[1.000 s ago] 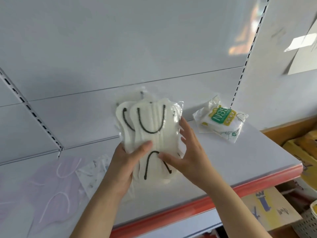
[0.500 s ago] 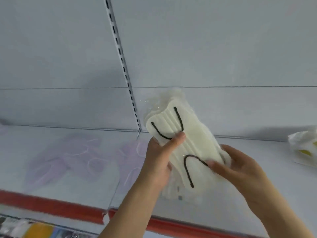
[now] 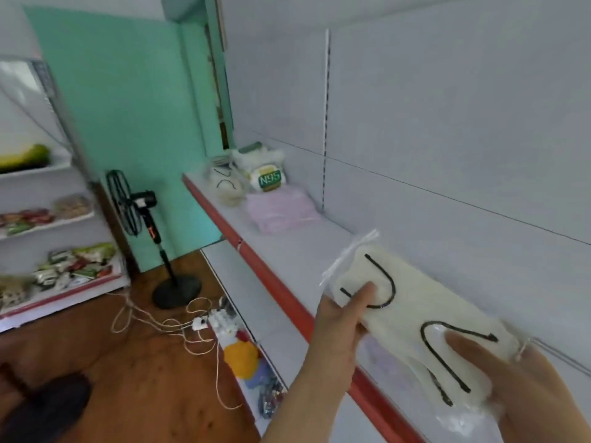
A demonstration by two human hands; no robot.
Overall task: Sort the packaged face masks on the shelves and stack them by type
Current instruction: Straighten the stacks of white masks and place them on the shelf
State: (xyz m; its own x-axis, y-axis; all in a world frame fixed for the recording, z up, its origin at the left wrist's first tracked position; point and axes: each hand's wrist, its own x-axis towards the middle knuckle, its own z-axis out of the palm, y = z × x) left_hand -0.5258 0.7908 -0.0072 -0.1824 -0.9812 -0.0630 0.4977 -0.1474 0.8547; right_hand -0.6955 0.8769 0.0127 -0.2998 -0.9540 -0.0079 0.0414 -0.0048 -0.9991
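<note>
The long white shelf [image 3: 297, 251] with its red front edge is running away from you. You are holding a cream mask pack [image 3: 415, 314] with black ear loops, in clear wrapping, above the shelf's near end. Your left hand [image 3: 339, 324] is gripping the pack's far end, thumb pressing on top; your right hand [image 3: 524, 378] is gripping its near end. Farther along are lying a pink mask stack [image 3: 281, 209], an N95 pack [image 3: 268, 180] and another cream pack [image 3: 227, 185]

Cream mask pack [image 3: 425, 302] with black loops, pink masks [image 3: 281, 211], green-and-yellow N95 label [image 3: 268, 180], red shelf edge [image 3: 287, 294], teal wall [image 3: 128, 107]
</note>
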